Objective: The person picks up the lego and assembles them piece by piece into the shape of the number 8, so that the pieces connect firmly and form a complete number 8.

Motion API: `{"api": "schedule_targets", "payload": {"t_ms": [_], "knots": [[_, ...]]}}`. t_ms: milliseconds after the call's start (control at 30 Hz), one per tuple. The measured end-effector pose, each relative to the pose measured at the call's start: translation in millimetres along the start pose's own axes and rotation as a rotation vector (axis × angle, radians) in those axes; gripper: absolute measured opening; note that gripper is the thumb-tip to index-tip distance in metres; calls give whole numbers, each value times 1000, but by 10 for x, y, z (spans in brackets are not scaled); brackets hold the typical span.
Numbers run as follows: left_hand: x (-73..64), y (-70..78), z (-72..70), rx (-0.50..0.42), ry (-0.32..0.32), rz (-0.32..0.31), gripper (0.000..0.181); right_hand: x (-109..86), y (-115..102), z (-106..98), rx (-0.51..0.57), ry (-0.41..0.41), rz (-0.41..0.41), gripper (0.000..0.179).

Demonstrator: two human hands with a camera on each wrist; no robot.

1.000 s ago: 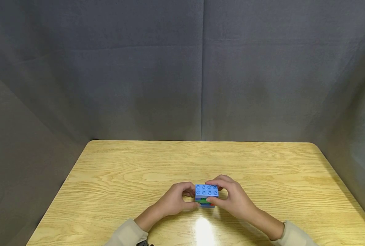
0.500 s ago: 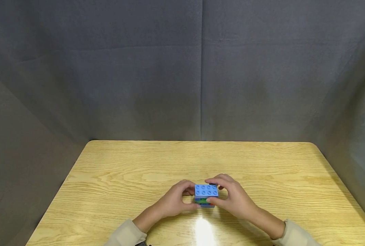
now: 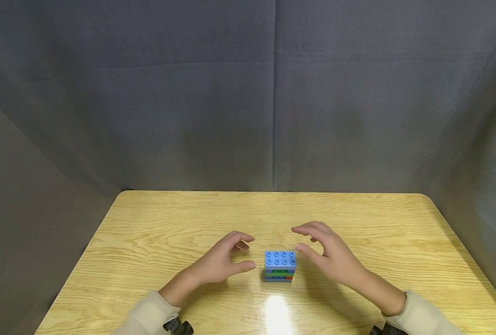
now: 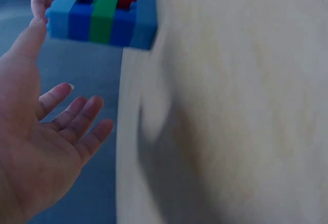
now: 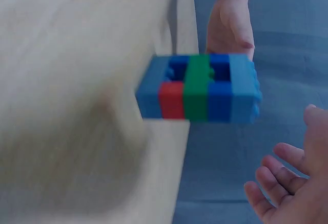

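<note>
A stack of toy building bricks [image 3: 280, 261] stands upright on the wooden table. Its top and bottom layers are light blue, with a green layer in the middle and darker blue and red bricks between; gaps show through its sides in the right wrist view [image 5: 196, 93]. Left of the stack, my left hand [image 3: 219, 260] hovers with fingers spread, touching nothing. On the other side my right hand [image 3: 333, 253] is raised, its thumb near the stack's upper right corner but apart from it. Both palms face the bricks, also in the left wrist view, where the stack [image 4: 102, 16] shows its left side.
The wooden table [image 3: 168, 218] extends around the stack to rounded far corners. Grey cloth [image 3: 189, 116] hangs behind it and along both sides. A bright glare [image 3: 278, 314] lies on the tabletop in front of the bricks.
Both hands have let go of the brick stack and drawn apart, the left hand to the left, the right hand up and to the right. The stack has stayed in place.
</note>
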State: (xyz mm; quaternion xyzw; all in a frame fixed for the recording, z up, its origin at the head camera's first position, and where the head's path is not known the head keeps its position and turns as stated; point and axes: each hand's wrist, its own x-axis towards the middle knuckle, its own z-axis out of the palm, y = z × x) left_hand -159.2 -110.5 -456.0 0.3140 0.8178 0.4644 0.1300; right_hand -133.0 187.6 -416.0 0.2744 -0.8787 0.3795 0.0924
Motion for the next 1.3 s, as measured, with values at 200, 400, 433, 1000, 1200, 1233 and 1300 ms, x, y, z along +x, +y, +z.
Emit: {"api": "schedule_targets", "payload": {"t_ms": [200,400,433,1000,1200,1233,1300], "knots": [[-10,82,-276,87,53,-38,57,54,14,-279,-97,26,48,31],[-9,164,-548,165,115,-71,55,103,87,-519,-170,52,63,33],[-7,175,-593,184,128,-71,55,112,101,-556,-180,57,67,33],[-33,223,-1400,390,273,-129,68,236,517,-1176,-333,113,157,44],[-29,143,-1662,447,309,-199,77,312,701,-1408,-379,118,224,55],[-28,124,-1698,451,314,-212,78,323,737,-1450,-390,116,242,57],[-28,78,-1764,458,321,-238,80,342,812,-1528,-411,112,284,61]]}}
